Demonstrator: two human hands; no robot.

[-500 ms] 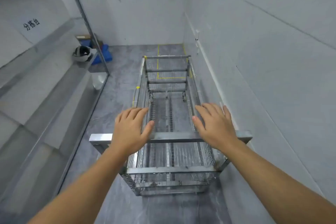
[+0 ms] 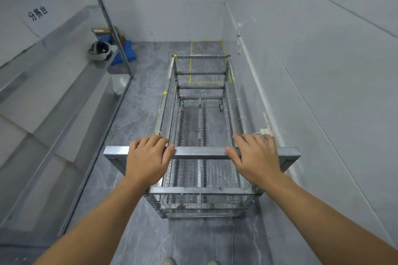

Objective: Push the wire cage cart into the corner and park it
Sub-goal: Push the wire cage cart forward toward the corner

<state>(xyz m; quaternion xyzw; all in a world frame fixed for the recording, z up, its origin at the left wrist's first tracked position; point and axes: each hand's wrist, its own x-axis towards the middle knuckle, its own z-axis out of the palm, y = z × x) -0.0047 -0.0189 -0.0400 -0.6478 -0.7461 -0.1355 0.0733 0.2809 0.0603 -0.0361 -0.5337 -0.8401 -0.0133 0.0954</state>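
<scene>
The wire cage cart (image 2: 200,122) is a long steel-framed mesh basket on castors, standing lengthwise along the right wall with its far end towards the corner. Across its near end runs a flat metal handle bar (image 2: 200,153). My left hand (image 2: 146,159) lies on the bar left of centre, fingers draped over its far edge and thumb along the top. On the bar right of centre rests my right hand (image 2: 256,157), fingers spread over the bar. The basket holds nothing.
Yellow floor tape (image 2: 206,82) marks a rectangle in the corner, under the cart's far end. A slanted metal sorting table (image 2: 64,101) runs along the left. A white helmet (image 2: 100,50), a blue crate (image 2: 127,51) and a cardboard box sit at the back left. The right wall is close to the cart.
Both hands' fingers have come down closer over the handle bar. The cart stands about where it was against the yellow tape.
</scene>
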